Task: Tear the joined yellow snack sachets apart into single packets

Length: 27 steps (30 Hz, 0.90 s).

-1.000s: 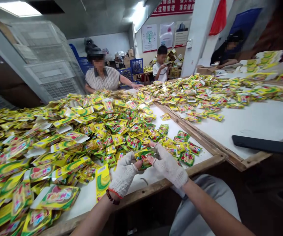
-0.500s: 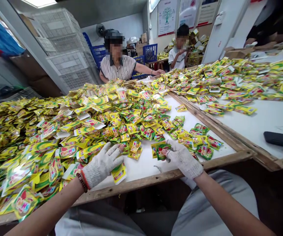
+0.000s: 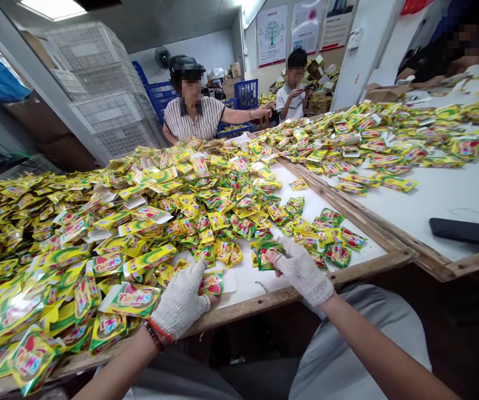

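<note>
Broadly, the white table with a wooden rim (image 3: pixel 245 280) carries a sprawling heap of yellow-and-green foil sachets (image 3: pixel 139 211). At its near edge the left hand in a white knit glove (image 3: pixel 181 303) lies over a flattened yellow carton (image 3: pixel 213 284), partly hiding it; whether it grips is unclear. The gloved right hand (image 3: pixel 303 272) pinches a small stack of green sachets (image 3: pixel 265 256), their number indistinct.

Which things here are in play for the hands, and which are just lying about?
In hand: left hand on a flat pack; right hand pinching green sachets; the sachet pile beside them.
Lying about: black phone, white crates, blue crates, wall posters.
</note>
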### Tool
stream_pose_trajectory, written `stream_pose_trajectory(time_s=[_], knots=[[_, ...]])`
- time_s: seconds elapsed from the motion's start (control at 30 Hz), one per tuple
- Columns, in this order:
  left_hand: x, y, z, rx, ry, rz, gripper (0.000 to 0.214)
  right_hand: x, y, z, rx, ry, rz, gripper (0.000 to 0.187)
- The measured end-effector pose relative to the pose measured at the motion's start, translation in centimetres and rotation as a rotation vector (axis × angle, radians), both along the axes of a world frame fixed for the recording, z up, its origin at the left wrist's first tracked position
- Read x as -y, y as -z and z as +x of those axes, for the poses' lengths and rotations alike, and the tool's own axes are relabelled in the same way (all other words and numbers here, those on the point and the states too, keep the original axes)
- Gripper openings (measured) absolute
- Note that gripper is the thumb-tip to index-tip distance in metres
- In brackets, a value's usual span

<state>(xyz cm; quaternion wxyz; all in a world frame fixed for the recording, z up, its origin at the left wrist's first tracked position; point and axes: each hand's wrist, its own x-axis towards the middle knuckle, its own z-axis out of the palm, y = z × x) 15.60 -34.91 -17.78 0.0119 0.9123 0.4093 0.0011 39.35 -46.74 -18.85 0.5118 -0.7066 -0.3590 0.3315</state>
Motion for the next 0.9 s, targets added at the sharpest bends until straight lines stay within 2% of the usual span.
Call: stream_pose_trajectory(time_s=[0.2, 0.33, 0.5, 0.63, 0.8, 0.9], knots=[[1.4, -0.8, 1.7, 0.111, 0.03, 0.022, 0.05, -1.1, -0.4, -3.5, -0.092, -0.004, -0.012, 0.042], [2.4, -1.1, 2.8, 0.164, 0.038, 0.077, 0.055, -1.2, 0.1, -2.9, 0.151, -0.05, -0.003, 0.034], [2.3, -0.1, 3.5, 0.182, 0.205, 0.17, 0.052, -0.9, 0.0, -1.0, 0.505, -0.224, -0.082, 0.028], [2.1, 0.6, 4.3, 0.162, 0.22, 0.189, 0.052, -0.9, 0.1, -1.4, 0.607, -0.148, -0.033, 0.034], [1.9, 0.8, 4.6, 0.155, 0.224, 0.16, 0.051, -0.9, 0.4, -1.4, 0.607, -0.142, -0.025, 0.041], [1.9, 0.8, 4.8, 0.155, 0.231, 0.149, 0.054, -0.9, 0.5, -1.4, 0.621, -0.091, -0.013, 0.041]])
